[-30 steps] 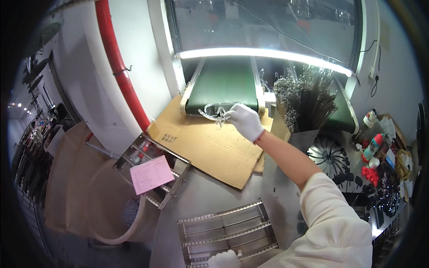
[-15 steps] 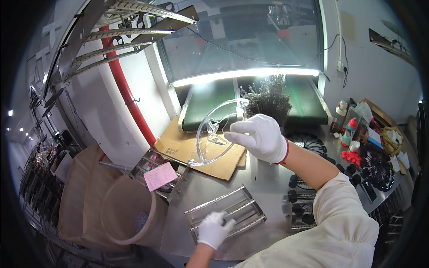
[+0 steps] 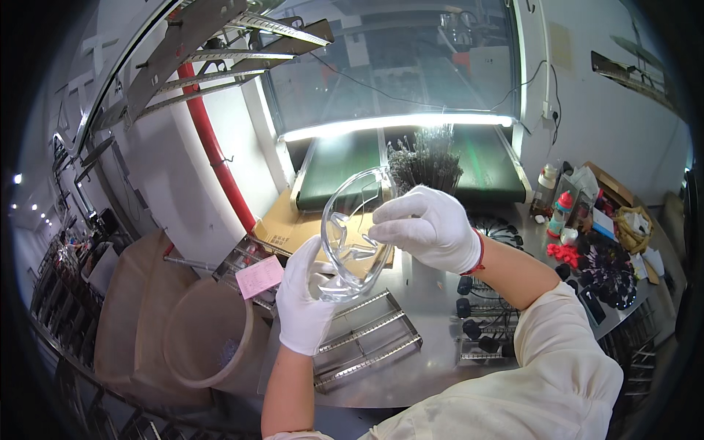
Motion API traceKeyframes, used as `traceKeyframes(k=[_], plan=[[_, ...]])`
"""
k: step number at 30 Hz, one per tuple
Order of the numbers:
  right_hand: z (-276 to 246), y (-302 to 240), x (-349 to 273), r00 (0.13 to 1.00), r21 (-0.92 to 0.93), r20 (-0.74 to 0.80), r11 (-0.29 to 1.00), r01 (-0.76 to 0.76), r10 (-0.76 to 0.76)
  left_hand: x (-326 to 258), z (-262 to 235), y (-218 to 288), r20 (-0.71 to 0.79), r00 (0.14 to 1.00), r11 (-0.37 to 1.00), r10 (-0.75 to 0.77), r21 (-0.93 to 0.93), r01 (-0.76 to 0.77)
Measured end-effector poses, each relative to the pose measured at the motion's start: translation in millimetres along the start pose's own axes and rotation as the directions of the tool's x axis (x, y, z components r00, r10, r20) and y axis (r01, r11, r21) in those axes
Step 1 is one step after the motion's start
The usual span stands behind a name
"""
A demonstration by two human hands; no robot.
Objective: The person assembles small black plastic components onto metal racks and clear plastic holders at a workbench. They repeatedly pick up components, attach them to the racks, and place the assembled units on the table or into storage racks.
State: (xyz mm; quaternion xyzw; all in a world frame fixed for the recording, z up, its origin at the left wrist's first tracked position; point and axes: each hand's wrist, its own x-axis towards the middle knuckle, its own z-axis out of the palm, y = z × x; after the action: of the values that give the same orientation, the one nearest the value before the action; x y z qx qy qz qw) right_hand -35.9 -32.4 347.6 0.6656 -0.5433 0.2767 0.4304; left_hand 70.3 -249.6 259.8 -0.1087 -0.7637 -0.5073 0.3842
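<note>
A clear, curved plastic goggle-like piece [image 3: 350, 251] is held up over the table, tilted, its rim catching the light. My gloved right hand [image 3: 433, 229] pinches its right edge between thumb and fingers. At its lower left end is my gloved left hand [image 3: 302, 304], thumb and fingers closed round the rim; part of the grip is hidden behind the clear plastic. Beneath them, a metal rack with notched rails [image 3: 374, 345] lies on the steel table.
A cardboard sheet [image 3: 282, 224] lies behind the hands, near a green conveyor belt [image 3: 337, 176]. To the left are a pink slip [image 3: 259, 277] and a large tan bin [image 3: 249, 352]. On the right sit racked black-ended pieces [image 3: 469, 326] and a red-capped bottle [image 3: 560, 209]. Racks hang at upper left.
My left hand has risen from the metal rack to the lower end of the clear piece and taken hold there. The piece has turned slightly, and my right hand keeps its pinch.
</note>
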Motion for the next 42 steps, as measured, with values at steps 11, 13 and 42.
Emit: traceKeyframes(k=[11, 13, 42], plan=[[-8, -20, 2, 0.448, 0.529, -0.079, 0.419, -0.738, 0.89, 29, -1, 9, 0.039, 0.941, 0.785, 0.336, 0.541, -0.303], [-16, -8, -5, 0.416, 0.543, 0.194, 0.256, -0.8, 0.889, 40, -2, 5, 0.052, 0.858, 0.628, 0.511, 0.658, -0.414], [-21, -20, 11, 0.362, 0.592, 0.439, 0.038, -0.805, 0.822, 38, 5, 45, 0.064, 0.865, 0.66, 0.497, 0.62, -0.425]])
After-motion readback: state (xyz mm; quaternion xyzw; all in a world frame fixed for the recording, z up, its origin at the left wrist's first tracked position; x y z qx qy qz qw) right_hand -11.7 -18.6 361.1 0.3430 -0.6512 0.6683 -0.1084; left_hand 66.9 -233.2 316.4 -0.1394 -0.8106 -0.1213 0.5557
